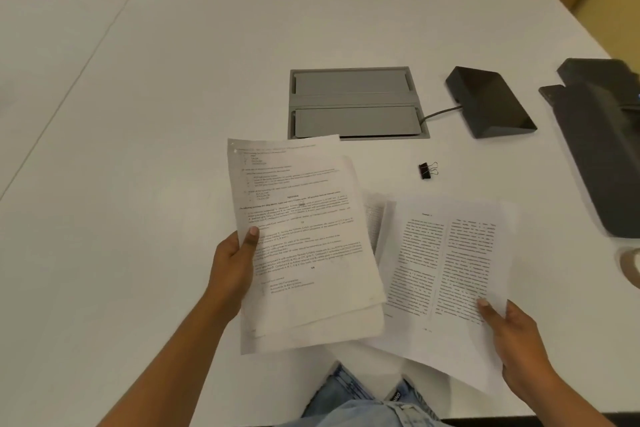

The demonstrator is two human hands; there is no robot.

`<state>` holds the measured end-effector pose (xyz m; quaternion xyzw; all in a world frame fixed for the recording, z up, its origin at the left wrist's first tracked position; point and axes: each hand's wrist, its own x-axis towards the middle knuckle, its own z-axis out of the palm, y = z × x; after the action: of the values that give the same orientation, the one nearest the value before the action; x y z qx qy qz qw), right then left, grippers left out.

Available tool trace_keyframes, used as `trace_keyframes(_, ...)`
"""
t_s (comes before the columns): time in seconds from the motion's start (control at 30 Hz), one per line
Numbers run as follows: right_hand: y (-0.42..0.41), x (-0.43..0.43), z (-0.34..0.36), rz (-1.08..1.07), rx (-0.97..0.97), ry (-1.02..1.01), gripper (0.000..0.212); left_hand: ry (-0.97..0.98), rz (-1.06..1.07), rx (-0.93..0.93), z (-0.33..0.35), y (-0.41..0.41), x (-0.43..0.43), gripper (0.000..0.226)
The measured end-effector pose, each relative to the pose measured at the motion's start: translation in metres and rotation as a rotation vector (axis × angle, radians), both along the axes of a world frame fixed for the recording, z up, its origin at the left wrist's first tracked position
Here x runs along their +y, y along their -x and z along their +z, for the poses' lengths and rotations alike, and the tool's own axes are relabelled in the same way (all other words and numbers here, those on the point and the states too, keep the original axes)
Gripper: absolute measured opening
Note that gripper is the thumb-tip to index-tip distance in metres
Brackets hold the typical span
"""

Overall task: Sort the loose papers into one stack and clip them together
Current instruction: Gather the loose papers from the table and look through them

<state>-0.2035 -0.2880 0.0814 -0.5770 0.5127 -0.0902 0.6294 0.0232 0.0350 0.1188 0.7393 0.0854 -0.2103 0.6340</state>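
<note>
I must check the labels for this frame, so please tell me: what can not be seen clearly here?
- Text on the left sheets and right sheet: too small and blurred, head view.
- Number of sheets in the left hand: they overlap.
- Paper between them: mostly covered.
- Dark object and round thing: cut off by the right edge.
- Right hand fingers: under the sheet.
- Clip: small.

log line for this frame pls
left hand: holds sheets | right hand: grips two-column page | binder clip: unused on table
</note>
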Motion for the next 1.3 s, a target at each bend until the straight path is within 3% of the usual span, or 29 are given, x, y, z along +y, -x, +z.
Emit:
trace_keyframes(0.27, -0.031, 0.013, 0.022, 0.239, -0.081, -0.024, 0.022, 0.139, -0.155, 0.079, 0.029, 0.018, -0.035, 0.030)
trace_keyframes(0.33, -0.038, 0.022, 0.027, 0.278, -0.130, -0.060, 0.031, 0.151, -0.150, 0.128, 0.029, 0.022, -0.045, 0.029)
trace_keyframes(0.4, -0.043, 0.030, 0.028, 0.295, -0.189, -0.132, 0.055, 0.128, -0.142, 0.158, 0.024, 0.025, -0.052, 0.027)
trace_keyframes(0.43, -0.046, 0.034, 0.029, 0.299, -0.213, -0.162, 0.055, 0.104, -0.136, 0.161, 0.021, 0.026, -0.056, 0.027)
trace_keyframes(0.5, -0.049, 0.041, 0.029, 0.294, -0.233, -0.210, 0.035, 0.052, -0.104, 0.148, 0.017, 0.028, -0.061, 0.028)
trace_keyframes(0.7, -0.054, 0.045, 0.037, 0.315, -0.174, -0.192, 0.031, 0.114, -0.082, 0.173, 0.014, 0.030, -0.064, 0.043)
trace_keyframes(0.87, -0.055, 0.036, 0.037, 0.379, -0.063, -0.174, 0.052, 0.228, -0.139, 0.302, 0.013, 0.032, -0.064, 0.038)
trace_keyframes(1.0, -0.061, 0.034, 0.043, 0.394, -0.198, -0.120, 0.026, 0.252, -0.170, 0.201, 0.017, 0.035, -0.068, 0.035)
trace_keyframes(1.17, -0.076, 0.028, 0.055, 0.387, -0.286, 0.027, 0.026, 0.236, -0.145, -0.063, 0.032, 0.035, -0.078, 0.032)
trace_keyframes(1.3, -0.086, 0.027, 0.066, 0.404, -0.320, 0.130, 0.025, 0.230, -0.103, -0.164, 0.038, 0.029, -0.083, 0.029)
